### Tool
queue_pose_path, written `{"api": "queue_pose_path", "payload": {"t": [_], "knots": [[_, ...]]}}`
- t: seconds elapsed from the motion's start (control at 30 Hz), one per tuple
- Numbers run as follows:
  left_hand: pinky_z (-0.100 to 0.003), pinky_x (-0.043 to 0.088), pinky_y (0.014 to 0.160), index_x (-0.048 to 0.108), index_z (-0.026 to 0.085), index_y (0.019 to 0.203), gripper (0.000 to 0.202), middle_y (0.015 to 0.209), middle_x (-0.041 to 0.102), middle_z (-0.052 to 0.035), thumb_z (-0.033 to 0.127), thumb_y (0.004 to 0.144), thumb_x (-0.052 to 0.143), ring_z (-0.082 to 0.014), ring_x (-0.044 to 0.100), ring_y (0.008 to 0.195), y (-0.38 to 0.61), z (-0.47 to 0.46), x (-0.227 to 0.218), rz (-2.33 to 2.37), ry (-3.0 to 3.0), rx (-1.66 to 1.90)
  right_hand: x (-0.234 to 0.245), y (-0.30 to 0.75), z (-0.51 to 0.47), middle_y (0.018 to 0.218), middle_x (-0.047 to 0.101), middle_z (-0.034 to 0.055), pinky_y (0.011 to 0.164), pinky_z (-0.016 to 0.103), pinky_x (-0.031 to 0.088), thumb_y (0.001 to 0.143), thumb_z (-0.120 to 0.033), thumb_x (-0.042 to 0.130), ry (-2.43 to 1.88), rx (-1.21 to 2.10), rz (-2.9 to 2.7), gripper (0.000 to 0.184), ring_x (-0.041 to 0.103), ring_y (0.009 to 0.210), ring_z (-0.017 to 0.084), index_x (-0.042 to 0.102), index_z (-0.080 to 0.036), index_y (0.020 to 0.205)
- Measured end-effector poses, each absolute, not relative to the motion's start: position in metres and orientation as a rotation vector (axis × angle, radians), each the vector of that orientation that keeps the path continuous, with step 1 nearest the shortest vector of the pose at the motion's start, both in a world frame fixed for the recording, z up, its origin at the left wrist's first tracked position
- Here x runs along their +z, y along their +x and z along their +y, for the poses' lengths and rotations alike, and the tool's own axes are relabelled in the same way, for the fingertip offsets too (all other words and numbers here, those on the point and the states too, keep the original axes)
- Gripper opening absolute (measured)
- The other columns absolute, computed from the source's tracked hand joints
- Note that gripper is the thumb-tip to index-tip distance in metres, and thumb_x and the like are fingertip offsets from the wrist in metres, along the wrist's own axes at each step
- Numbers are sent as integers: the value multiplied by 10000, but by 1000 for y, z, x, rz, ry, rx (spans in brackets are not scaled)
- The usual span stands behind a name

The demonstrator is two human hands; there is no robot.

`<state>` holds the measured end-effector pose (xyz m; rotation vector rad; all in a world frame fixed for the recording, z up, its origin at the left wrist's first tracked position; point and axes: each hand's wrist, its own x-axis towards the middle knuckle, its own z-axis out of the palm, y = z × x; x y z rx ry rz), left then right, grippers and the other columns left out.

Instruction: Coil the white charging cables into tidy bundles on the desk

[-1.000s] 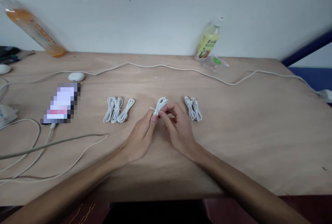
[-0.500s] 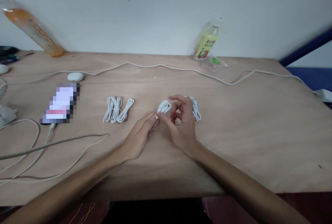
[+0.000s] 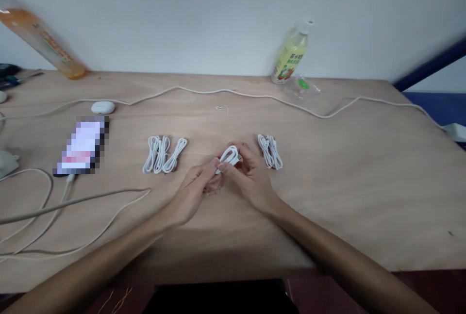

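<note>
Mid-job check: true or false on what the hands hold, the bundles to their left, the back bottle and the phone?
1. The left hand and right hand both grip one white cable bundle. True.
2. Five bundles lie left of the hands. False: three bundles lie there.
3. The yellow-green bottle lies on its side. False: it stands upright.
4. The phone lies left of the three bundles. True.
</note>
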<state>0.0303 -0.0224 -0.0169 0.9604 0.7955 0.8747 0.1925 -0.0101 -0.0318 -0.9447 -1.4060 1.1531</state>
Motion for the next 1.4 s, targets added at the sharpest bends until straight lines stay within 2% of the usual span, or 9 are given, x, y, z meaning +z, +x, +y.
{"api": "queue_pose_path", "payload": {"t": [0.17, 0.37, 0.5, 0.63, 0.73, 0.93, 1.17, 1.3, 1.4], "knots": [[-266, 220, 535, 403, 230, 650, 639, 625, 226, 88, 684, 941, 747, -106, 172, 583, 32, -22, -12, 794, 847, 916, -37, 194, -7, 984, 650, 0, 854, 325, 494, 945, -355, 810, -884, 1268, -1401, 120, 608, 959, 186, 747, -264, 993], [-232, 238, 511, 438, 222, 674, 590, 617, 252, 92, 621, 932, 789, -99, 169, 574, 33, -24, -9, 755, 736, 881, -35, 199, -6, 950, 620, -5, 728, 293, 486, 937, -430, 808, -919, 1398, -1467, 236, 589, 860, 171, 670, -248, 995], [-214, 243, 494, 419, 225, 683, 585, 611, 258, 92, 610, 949, 768, -93, 171, 559, 32, -24, -9, 740, 721, 840, -27, 204, -3, 859, 586, -16, 680, 299, 463, 965, -456, 779, -973, 1241, -1607, 278, 559, 775, 166, 620, -239, 897], [-190, 180, 450, 402, 234, 699, 588, 611, 221, 101, 652, 961, 721, -81, 142, 530, 28, -23, -8, 785, 743, 746, -24, 206, -2, 789, 562, -21, 668, 311, 444, 973, -512, 775, -1001, 1071, -1704, 377, 530, 730, 166, 576, -238, 806], [-173, 152, 417, 393, 238, 694, 611, 613, 216, 105, 687, 937, 729, -71, 137, 508, 25, -20, -8, 856, 780, 691, -26, 205, -3, 806, 582, -11, 660, 309, 455, 984, -529, 752, -1022, 1126, -1668, 359, 543, 741, 171, 602, -236, 841], [-163, 162, 399, 396, 238, 685, 610, 606, 217, 106, 692, 917, 732, -69, 141, 497, 23, -17, -9, 867, 816, 710, -28, 205, -4, 879, 634, -4, 631, 278, 504, 974, -443, 753, -971, 1487, -1550, 237, 582, 755, 159, 661, -225, 980], [-178, 189, 422, 342, 246, 656, 651, 584, 220, 101, 727, 951, 666, -73, 168, 490, 24, -17, -10, 874, 862, 709, -20, 208, 0, 894, 659, 2, 608, 267, 563, 946, -506, 796, -881, 1657, -1489, 311, 619, 776, 161, 682, -219, 986], [-230, 285, 464, 433, 230, 628, 661, 576, 349, 61, 761, 982, 605, -104, 321, 502, 24, -18, -13, 990, 1121, 838, -19, 208, 1, 883, 686, 8, 552, 251, 550, 941, -526, 803, -838, 1708, -1467, 334, 621, 735, 151, 686, -214, 940], [-265, 324, 518, 515, 214, 641, 627, 589, 445, 30, 675, 1066, 521, -129, 402, 534, 23, -20, -13, 1085, 1345, 907, -20, 210, 3, 918, 731, 30, 559, 253, 558, 949, -531, 782, -806, 1749, -1472, 328, 645, 766, 160, 713, -210, 934]]}}
